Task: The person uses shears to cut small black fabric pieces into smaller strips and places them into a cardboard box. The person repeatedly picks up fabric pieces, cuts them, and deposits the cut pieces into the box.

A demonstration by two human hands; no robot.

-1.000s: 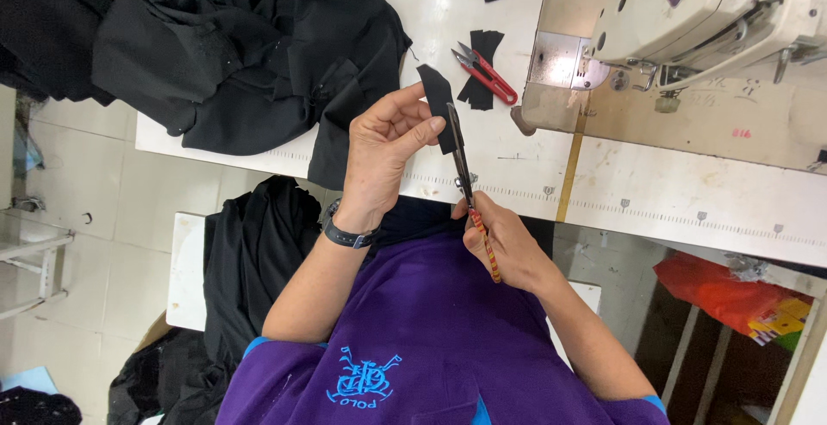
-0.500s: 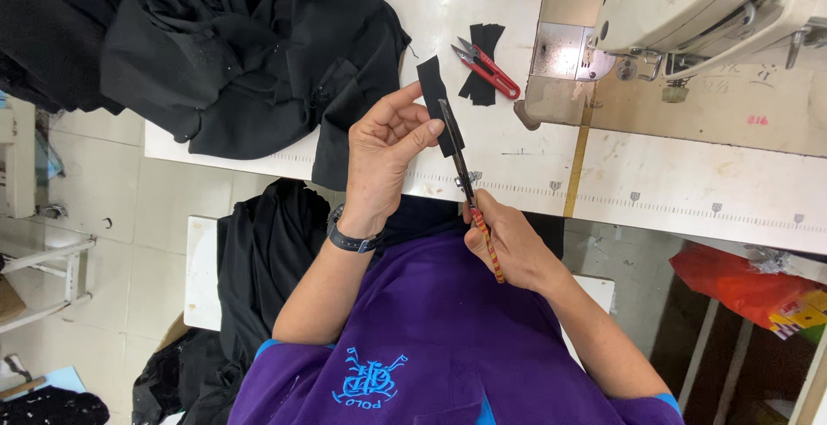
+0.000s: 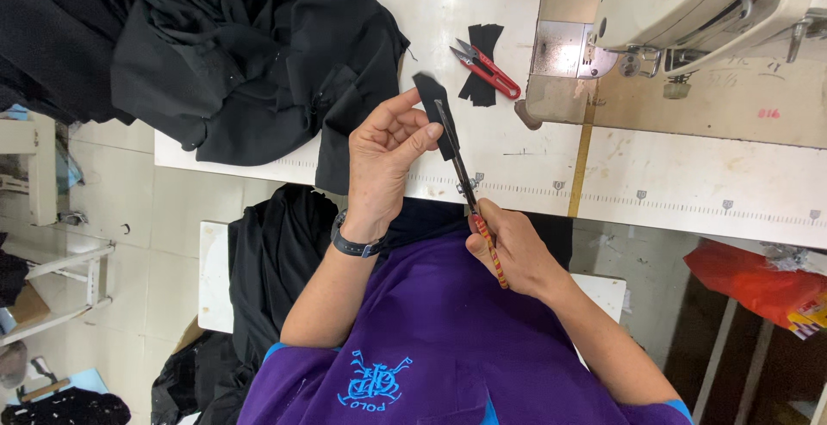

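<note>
While pinched in the left hand [image 3: 392, 154] above the table's [image 3: 689, 184] near edge, small black fabric strip [image 3: 435, 111] runs lengthwise toward the far edge | right hand [image 3: 508, 248] clamped on striped-handled scissors [image 3: 469, 188], blades along strip, pointing away

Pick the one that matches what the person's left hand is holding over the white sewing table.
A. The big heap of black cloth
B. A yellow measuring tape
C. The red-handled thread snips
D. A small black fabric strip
D: the left hand pinches a small black fabric strip between thumb and fingers, while the right hand works long scissors along it; the red-handled thread snips lie untouched on the table.
</note>
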